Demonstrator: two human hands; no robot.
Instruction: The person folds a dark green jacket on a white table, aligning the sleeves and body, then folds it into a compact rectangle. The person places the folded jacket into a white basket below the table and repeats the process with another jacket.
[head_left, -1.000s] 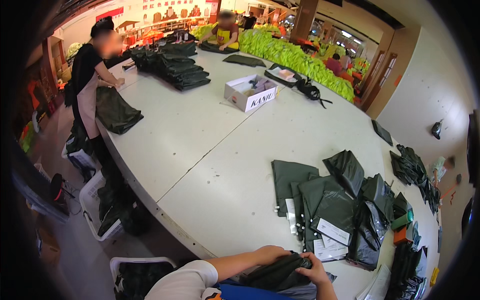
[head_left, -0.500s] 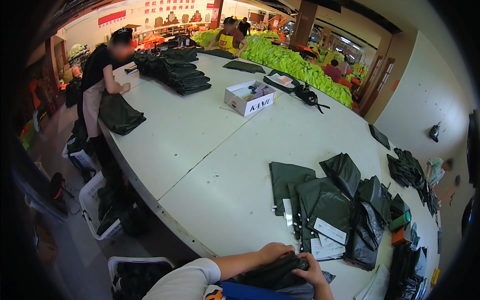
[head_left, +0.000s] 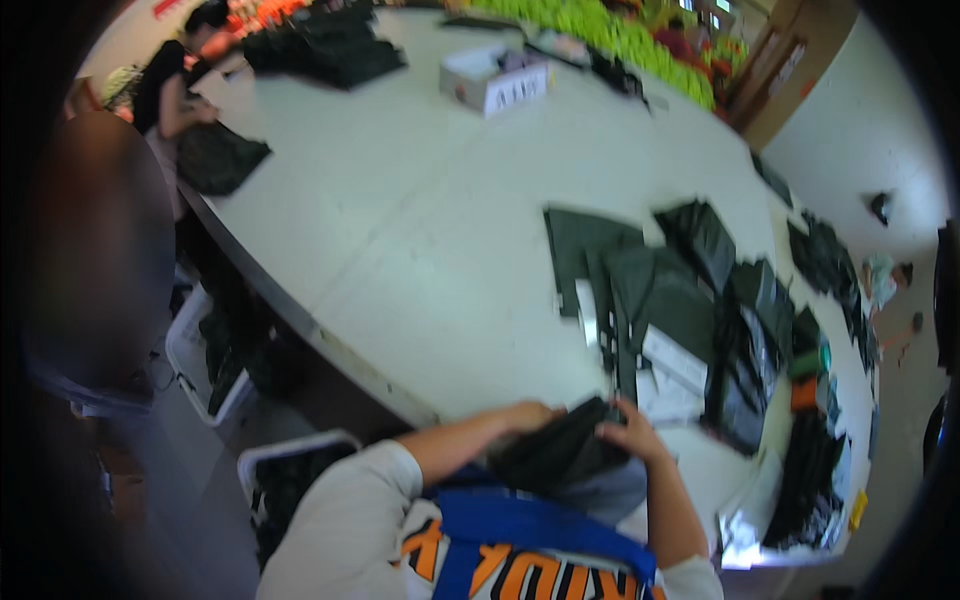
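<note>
A dark green folded cloth piece (head_left: 560,448) is bunched up at the table's near edge, close to my body. My left hand (head_left: 528,416) grips its left upper side, the fingers partly hidden behind the fabric. On the right, my right hand (head_left: 630,430) pinches the top edge between thumb and fingers. A greyish, smoother part of the bundle hangs below the right hand. Just beyond my hands lie several folded dark green garments (head_left: 660,290), with white paper sheets (head_left: 676,360) on and beside them.
White baskets (head_left: 245,466) with dark cloth stand on the floor to the left. A co-worker (head_left: 170,95) handles dark cloth at the table's far left. A white box (head_left: 497,80) sits farther back. Dark stacks (head_left: 805,470) and a green roll (head_left: 812,360) are at right.
The view has tilted down, so the table and piles sit higher in it. Both hands keep hold of the cloth. A large blurred shape, apparently a person, has come in at the left.
</note>
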